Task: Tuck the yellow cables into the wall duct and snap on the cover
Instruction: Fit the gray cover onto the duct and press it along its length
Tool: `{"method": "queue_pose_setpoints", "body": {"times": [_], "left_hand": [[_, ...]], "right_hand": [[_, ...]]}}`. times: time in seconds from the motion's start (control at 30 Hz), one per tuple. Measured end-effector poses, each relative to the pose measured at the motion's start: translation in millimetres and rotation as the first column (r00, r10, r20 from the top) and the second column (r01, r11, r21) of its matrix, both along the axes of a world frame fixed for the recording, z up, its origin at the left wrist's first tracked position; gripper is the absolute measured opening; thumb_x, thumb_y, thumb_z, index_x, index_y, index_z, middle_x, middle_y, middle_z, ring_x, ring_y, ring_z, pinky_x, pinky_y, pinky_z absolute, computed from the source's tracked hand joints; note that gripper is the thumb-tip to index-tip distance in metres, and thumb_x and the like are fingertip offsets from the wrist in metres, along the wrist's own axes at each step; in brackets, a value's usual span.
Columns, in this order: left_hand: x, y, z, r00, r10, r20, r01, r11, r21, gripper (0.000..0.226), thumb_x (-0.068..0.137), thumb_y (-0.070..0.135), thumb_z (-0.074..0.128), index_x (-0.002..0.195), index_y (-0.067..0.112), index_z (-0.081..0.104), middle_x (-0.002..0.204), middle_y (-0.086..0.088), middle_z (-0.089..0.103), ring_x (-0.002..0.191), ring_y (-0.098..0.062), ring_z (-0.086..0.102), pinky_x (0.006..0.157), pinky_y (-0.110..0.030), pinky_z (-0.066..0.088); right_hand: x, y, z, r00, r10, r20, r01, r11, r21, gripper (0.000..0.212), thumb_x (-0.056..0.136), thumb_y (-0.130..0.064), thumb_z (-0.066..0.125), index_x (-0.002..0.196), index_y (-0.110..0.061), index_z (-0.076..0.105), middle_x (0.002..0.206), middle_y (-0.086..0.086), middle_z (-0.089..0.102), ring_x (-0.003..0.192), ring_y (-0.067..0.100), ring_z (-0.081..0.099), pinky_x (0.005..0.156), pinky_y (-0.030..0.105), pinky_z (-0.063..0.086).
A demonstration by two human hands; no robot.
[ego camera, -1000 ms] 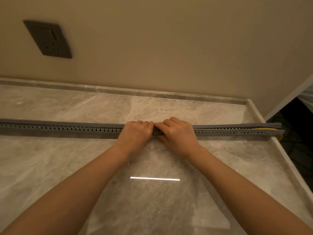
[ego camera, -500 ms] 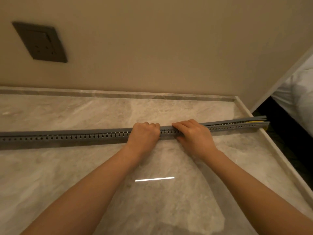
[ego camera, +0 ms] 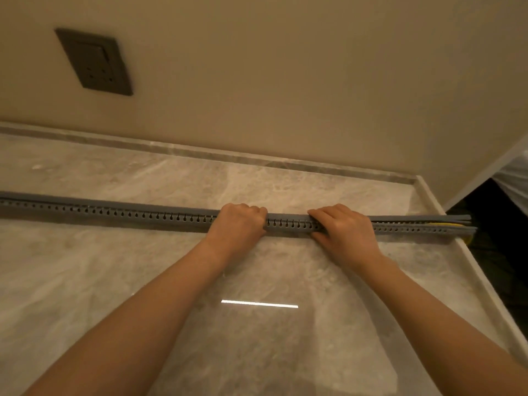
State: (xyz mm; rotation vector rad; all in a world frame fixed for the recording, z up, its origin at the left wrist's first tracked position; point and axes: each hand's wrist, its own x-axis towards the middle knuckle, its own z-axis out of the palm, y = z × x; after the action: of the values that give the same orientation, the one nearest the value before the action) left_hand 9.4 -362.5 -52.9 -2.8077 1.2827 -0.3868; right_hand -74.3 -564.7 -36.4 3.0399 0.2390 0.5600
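A long grey slotted duct (ego camera: 143, 217) lies flat across the marble counter (ego camera: 257, 352), running from the left edge to the right rim. Its grey cover (ego camera: 405, 218) sits along the top; at the right end it stands slightly lifted off the duct. Yellow cables (ego camera: 454, 225) show only in that gap and as a small bit hanging past the duct's end. My left hand (ego camera: 238, 224) is curled over the duct near the middle. My right hand (ego camera: 343, 228) presses on the duct and cover a short way to the right, fingers over the top and thumb at the front.
A dark wall socket (ego camera: 94, 62) is set in the beige wall at upper left. The counter has a raised rim (ego camera: 425, 192) at the back and right. Beyond the right rim the floor drops into a dark gap, with white fabric (ego camera: 514, 181) at the far right.
My right hand has slid to the right along the duct, away from my left hand, which has stayed near the middle. The camera view has shifted.
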Motion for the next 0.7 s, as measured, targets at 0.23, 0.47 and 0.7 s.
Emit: {"method": "queue_pose_setpoints", "body": {"times": [0.23, 0.47, 0.7], "left_hand": [[-8, -4, 3, 0.995, 0.095, -0.042, -0.097, 0.993, -0.070, 0.028, 0.091, 0.038, 0.051, 0.105, 0.014, 0.055, 0.101, -0.002, 0.066, 0.090, -0.022, 0.061, 0.070, -0.032, 0.043], [-22, -9, 5, 0.968, 0.211, -0.138, -0.239, 0.943, -0.232, 0.028, 0.085, 0.024, 0.062, 0.108, 0.010, 0.060, 0.100, -0.006, 0.067, 0.095, -0.026, 0.059, 0.083, -0.036, 0.043], [-70, -58, -9, 0.754, 0.364, -0.547, -0.628, 0.158, -0.762, 0.065, 0.075, 0.003, 0.070, 0.132, 0.020, 0.044, 0.145, -0.004, 0.030, 0.136, -0.020, 0.025, 0.112, -0.031, 0.024]], "right_hand": [[5, -15, 2, 0.991, 0.131, -0.015, -0.131, 0.991, -0.008, 0.038, 0.064, -0.021, 0.084, 0.097, -0.007, 0.070, 0.081, 0.009, 0.071, 0.069, 0.028, 0.066, 0.048, 0.031, 0.049], [16, -24, 6, 0.968, 0.245, -0.053, -0.246, 0.969, -0.015, 0.031, 0.078, -0.028, 0.072, 0.102, -0.010, 0.066, 0.091, 0.008, 0.068, 0.085, 0.030, 0.061, 0.058, 0.029, 0.031], [18, -28, 12, 0.971, 0.239, 0.009, -0.239, 0.971, -0.001, 0.027, 0.065, -0.023, 0.080, 0.085, -0.010, 0.068, 0.074, 0.007, 0.067, 0.068, 0.029, 0.062, 0.050, 0.027, 0.029]]}}
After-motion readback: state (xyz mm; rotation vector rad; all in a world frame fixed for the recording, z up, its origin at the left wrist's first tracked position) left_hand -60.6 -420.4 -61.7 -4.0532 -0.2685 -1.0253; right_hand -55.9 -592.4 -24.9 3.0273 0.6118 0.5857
